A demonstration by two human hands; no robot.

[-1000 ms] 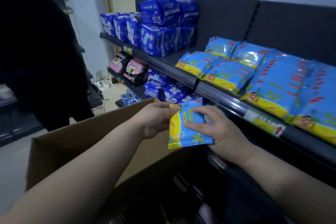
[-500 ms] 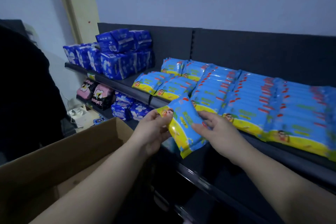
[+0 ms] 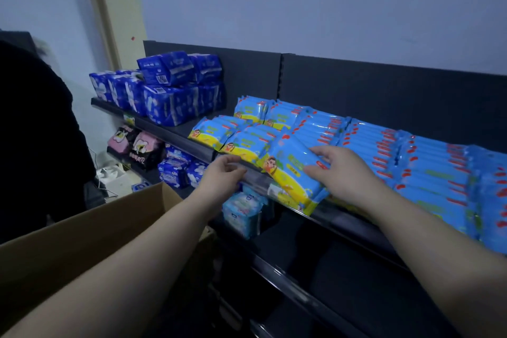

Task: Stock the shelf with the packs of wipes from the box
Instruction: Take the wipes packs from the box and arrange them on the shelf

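A blue and yellow pack of wipes (image 3: 293, 170) lies on the front of the dark top shelf (image 3: 255, 173), its yellow end hanging over the edge rail. My right hand (image 3: 343, 173) rests on the pack's right side with fingers spread over it. My left hand (image 3: 223, 175) hovers by the shelf rail just left of the pack, fingers loosely curled and holding nothing. Rows of matching wipes packs (image 3: 397, 151) fill the shelf to the right and behind. The open cardboard box (image 3: 82, 239) sits at lower left under my left forearm; its inside is hidden.
Dark blue packs (image 3: 170, 90) are stacked at the shelf's far left. Pink and black packs (image 3: 137, 145) and small blue packs (image 3: 175, 167) sit on the lower shelf. A person in dark clothes (image 3: 35, 145) stands at the left. Lower shelves (image 3: 301, 269) run below.
The pack went from both hands in front of the shelf onto the top shelf's front edge. My left hand let go of it; my right hand stays on it.
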